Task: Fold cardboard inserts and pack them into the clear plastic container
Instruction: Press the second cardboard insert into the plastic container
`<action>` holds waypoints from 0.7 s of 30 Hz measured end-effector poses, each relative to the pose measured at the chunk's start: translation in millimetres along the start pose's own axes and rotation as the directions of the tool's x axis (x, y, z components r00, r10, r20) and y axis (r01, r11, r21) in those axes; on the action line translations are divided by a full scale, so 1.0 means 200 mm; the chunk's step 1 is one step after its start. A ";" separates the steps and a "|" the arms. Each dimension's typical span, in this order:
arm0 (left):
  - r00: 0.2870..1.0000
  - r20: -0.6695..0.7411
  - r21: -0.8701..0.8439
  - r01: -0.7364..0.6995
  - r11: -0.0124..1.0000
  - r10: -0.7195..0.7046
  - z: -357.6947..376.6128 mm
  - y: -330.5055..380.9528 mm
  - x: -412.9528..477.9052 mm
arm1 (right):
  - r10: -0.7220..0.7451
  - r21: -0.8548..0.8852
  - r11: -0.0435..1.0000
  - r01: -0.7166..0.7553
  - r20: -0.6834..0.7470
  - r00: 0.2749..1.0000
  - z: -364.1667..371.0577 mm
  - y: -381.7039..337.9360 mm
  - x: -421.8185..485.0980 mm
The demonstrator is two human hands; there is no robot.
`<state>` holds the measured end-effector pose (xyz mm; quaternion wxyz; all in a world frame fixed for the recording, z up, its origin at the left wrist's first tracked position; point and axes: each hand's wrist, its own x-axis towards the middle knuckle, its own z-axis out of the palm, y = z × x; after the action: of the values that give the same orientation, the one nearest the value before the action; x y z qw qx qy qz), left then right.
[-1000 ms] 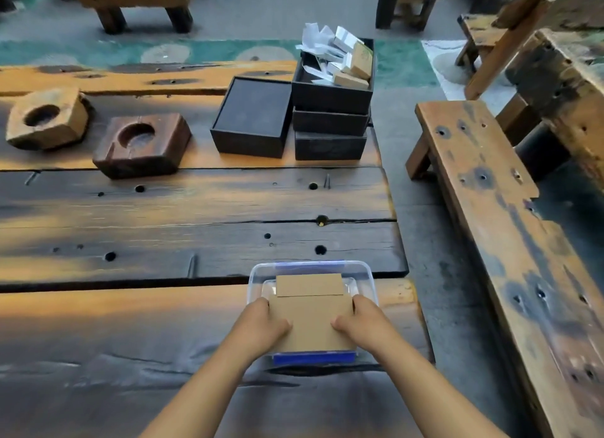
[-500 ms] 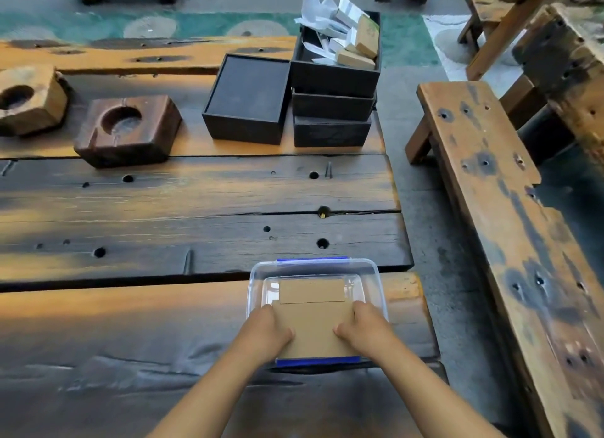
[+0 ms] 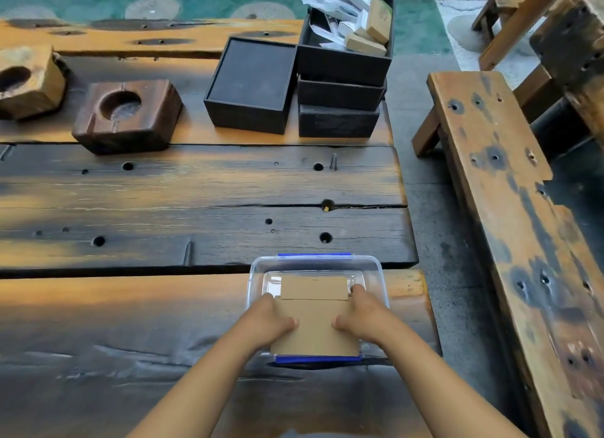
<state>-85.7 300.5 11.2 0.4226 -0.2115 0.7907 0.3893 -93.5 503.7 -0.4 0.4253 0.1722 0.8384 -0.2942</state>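
A clear plastic container (image 3: 372, 267) with blue clips sits near the front right of the wooden table. A brown cardboard insert (image 3: 314, 326) lies over its opening, its far flap folded down inside. My left hand (image 3: 266, 320) grips the insert's left edge and my right hand (image 3: 361, 316) grips the right edge, thumbs on top. The fingers reach down along the container's inner walls and are partly hidden.
A stack of black boxes (image 3: 340, 91) at the far right holds several cardboard and white pieces (image 3: 359, 22). A single black box (image 3: 250, 84) stands beside it. Two wooden blocks with round hollows (image 3: 125, 115) (image 3: 26, 81) sit at the left. A wooden bench (image 3: 510, 208) runs along the right.
Both hands have pushed the insert lower and farther into the container. The far flap now sits below the rim. The view tilted slightly downward.
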 end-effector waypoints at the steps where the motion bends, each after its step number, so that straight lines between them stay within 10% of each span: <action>1: 1.000 0.000 -0.008 -0.003 1.000 0.003 -0.01 0.01 0.01 | 0.000 0.010 1.000 0.000 -0.009 1.000 -0.01 0.00 0.00; 21: 0.968 0.207 -0.194 0.183 0.964 -0.142 -0.01 0.12 0.10 | 0.070 0.222 0.967 -0.128 0.249 0.966 -0.09 -0.04 0.09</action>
<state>-113.2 313.9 6.2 0.5023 -0.2813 0.6803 0.4536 -118.6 510.0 -4.2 0.5140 0.2268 0.7303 -0.3887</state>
